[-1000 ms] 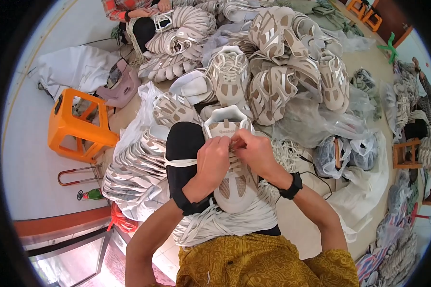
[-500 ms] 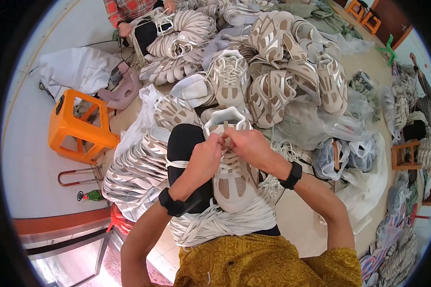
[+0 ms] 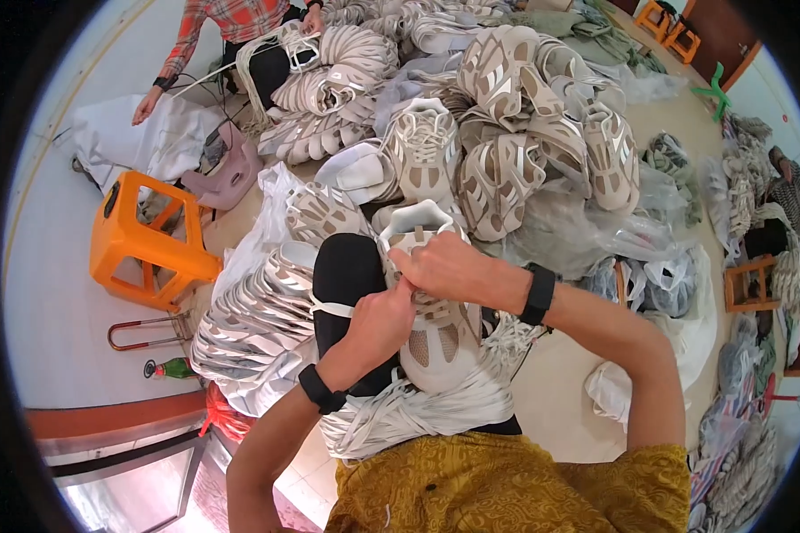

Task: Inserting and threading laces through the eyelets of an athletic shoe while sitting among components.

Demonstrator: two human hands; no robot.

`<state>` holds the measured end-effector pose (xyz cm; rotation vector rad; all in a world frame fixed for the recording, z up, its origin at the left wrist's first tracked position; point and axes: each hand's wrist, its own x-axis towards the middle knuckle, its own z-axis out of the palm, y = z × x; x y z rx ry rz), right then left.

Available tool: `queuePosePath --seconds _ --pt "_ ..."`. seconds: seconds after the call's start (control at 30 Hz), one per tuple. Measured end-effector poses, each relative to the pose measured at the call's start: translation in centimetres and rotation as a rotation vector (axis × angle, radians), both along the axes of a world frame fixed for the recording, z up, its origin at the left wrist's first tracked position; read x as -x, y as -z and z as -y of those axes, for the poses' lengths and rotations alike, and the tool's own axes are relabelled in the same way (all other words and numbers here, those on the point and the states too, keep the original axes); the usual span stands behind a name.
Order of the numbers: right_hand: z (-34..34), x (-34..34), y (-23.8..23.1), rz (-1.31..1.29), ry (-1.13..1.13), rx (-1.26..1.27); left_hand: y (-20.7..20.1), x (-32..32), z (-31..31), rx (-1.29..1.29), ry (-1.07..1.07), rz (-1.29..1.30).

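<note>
A beige and white sneaker (image 3: 440,355) rests across my lap, its toe toward me and its padded collar away from me. Over its lacing, my left hand (image 3: 384,318) and my right hand (image 3: 444,266) meet with fingers pinched together. Both grip the shoelace, though most of it is hidden behind the fingers. The right hand sits higher, near the tongue; the left is just below it, beside my black-clad knee (image 3: 345,266). A white lace strip crosses that knee. Between the sneaker's toe and my body lies a thick bundle of white laces (image 3: 418,417).
Rows of nested shoe uppers (image 3: 258,311) lie at left, beside an orange stool (image 3: 147,240). More sneakers (image 3: 507,178) and plastic bags (image 3: 667,284) are heaped ahead and right. At far left, another person (image 3: 231,22) in a plaid shirt handles a shoe and lace.
My right hand has turned over, its back now covering the lacing, and its elbow has swung outward. My left hand has dropped slightly toward me. The other person's arm has stretched out leftward, drawing a lace.
</note>
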<state>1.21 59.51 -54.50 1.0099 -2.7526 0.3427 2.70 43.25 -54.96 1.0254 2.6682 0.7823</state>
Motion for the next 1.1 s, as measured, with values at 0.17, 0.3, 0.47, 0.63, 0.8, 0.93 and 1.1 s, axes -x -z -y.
queuePosePath --seconds 0.17,0.3,0.47,0.63,0.8,0.93,1.1 --pt "-0.9 0.5 -1.0 0.045 -0.081 -0.064 0.2 0.5 0.1 0.068 0.023 -0.009" --pt "-2.4 0.1 -0.4 0.095 -0.021 0.074 0.1 2.8 -0.4 -0.198 -0.136 0.230" --pt "-1.6 -0.7 1.1 0.277 0.170 0.027 -0.7 3.9 -1.4 -0.247 -0.246 0.509" --pt "-1.9 -1.1 0.9 0.350 0.234 0.093 -1.0 3.7 -1.9 -0.261 -0.267 0.625" --pt "-2.2 -1.4 1.5 0.406 0.301 0.159 0.0 2.9 -2.4 -0.035 -0.103 0.092" --pt "-2.5 -1.6 2.2 0.332 0.267 0.251 -0.1 2.5 -2.6 0.080 -0.059 -0.092" --pt "-2.4 -1.6 2.1 0.328 0.268 0.281 0.0 1.9 -2.5 0.092 0.012 -0.208"
